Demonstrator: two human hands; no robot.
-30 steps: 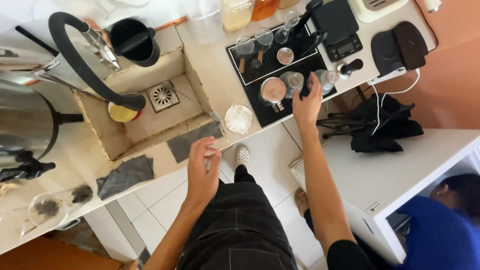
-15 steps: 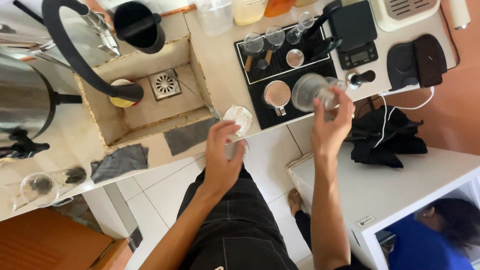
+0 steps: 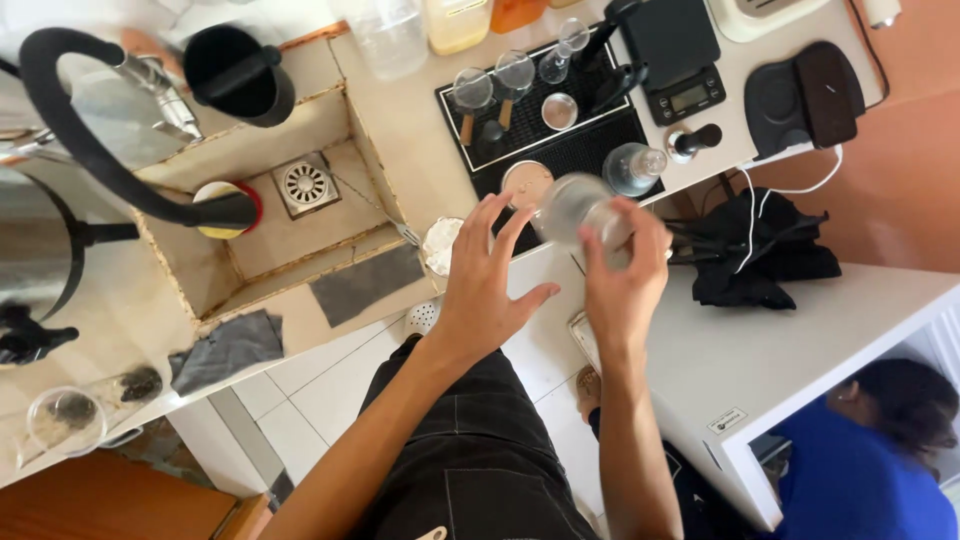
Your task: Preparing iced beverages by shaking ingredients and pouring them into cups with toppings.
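Beige stone countertop [image 3: 400, 110] runs across the top of view, with a square sunken sink [image 3: 270, 215] cut into it and a round metal drain grate [image 3: 306, 184] in the sink floor. Thick black curved hose [image 3: 80, 140] arcs over the sink, its end resting by a yellow-and-red round sponge [image 3: 232, 203]. Black ribbed rubber mat [image 3: 560, 125] on the counter carries small glasses and a metal cup; black digital scale [image 3: 672, 55] sits at its right edge. Grey cloth [image 3: 225, 345] lies on the near counter edge. Person in a blue top [image 3: 860, 470] crouches at bottom right, not involved.

Right hand [image 3: 622, 275] is wrapped around a clear round glass jar [image 3: 575, 208], held in the air just in front of the mat's near edge, tilted. Left hand [image 3: 485, 275] is fingers spread, palm down, just beside the jar; contact with it can't be told. Small white round cup [image 3: 440, 245] sits on the counter edge just left of the left hand.
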